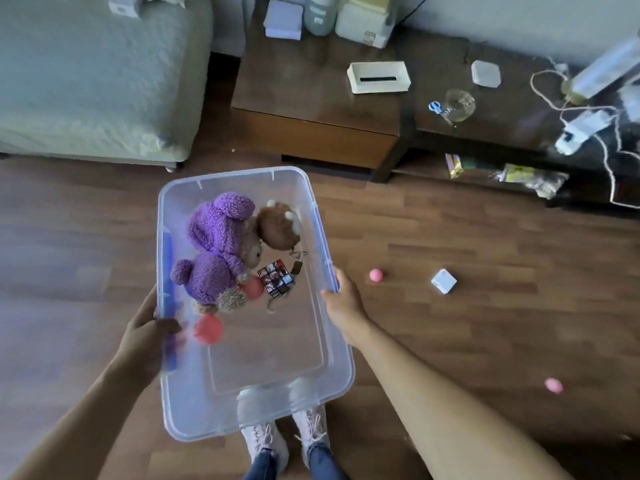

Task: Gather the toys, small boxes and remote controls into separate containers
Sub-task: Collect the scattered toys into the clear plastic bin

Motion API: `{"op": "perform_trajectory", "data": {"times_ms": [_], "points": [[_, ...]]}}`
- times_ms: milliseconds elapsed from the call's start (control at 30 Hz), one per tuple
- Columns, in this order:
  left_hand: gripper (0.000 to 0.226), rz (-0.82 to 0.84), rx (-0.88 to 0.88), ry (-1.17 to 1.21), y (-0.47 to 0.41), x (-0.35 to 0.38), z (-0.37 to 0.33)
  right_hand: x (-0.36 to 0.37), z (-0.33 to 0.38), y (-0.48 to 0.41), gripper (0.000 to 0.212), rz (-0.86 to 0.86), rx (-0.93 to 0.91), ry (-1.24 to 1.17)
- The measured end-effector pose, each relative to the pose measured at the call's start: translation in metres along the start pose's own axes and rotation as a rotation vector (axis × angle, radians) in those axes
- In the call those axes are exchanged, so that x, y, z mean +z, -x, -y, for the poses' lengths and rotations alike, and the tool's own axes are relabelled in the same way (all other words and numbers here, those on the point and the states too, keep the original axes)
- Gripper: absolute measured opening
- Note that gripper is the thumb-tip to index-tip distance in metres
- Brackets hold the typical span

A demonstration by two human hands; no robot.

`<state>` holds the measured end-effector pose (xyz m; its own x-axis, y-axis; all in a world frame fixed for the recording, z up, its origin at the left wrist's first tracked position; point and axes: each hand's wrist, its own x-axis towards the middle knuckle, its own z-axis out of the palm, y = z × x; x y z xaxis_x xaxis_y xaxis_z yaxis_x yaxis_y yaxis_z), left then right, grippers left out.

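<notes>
Toy bin (194, 424) rims sit inside curled fingers (166, 328).

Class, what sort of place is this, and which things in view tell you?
Probably a room in a home, a living room or bedroom: a pale fuzzy sofa or bed, a low wooden cabinet, and plush toys in a clear bin.

Illumination is dim, cool and diffuse, with a blue-grey cast. The brightest zone is the pale upholstered seat (86, 81) at upper left. A soft sheen lies on the dark cabinet top (304, 88) at upper centre. Shadows are faint and soft-edged, deepest under that cabinet. Motion blur smears the left rim of the clear bin (169, 341), the red ball (207, 329) and the left hand (149, 336). Wide-angle distortion bows the floorboards (485, 323) and stretches the forearms at the lower corners. The upper right is smeared.
</notes>
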<state>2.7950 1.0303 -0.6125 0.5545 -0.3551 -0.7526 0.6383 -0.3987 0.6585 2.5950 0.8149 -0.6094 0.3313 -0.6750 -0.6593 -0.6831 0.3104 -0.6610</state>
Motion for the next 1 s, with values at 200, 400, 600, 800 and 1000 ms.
{"op": "perform_trajectory", "data": {"times_ms": [200,400,600,800,1000], "points": [[0.071,0.103,0.023,-0.101,-0.035,0.059,0.013,-0.041,-0.053,-0.016,0.054,-0.101,0.064,-0.081],[0.075,0.196,0.013,-0.195,-0.081,0.131,0.034,-0.081,-0.109,-0.062,0.056,-0.158,0.121,-0.146],[0.077,0.220,0.029,-0.280,-0.150,0.205,0.046,-0.110,-0.148,-0.145,0.056,-0.131,0.157,-0.172],[0.075,0.207,0.010,-0.318,-0.249,0.262,0.073,-0.127,-0.188,-0.246,0.057,-0.074,0.172,-0.198],[0.080,0.233,0.012,-0.407,-0.353,0.286,0.108,-0.114,-0.230,-0.334,0.047,-0.099,0.144,-0.324]]}}
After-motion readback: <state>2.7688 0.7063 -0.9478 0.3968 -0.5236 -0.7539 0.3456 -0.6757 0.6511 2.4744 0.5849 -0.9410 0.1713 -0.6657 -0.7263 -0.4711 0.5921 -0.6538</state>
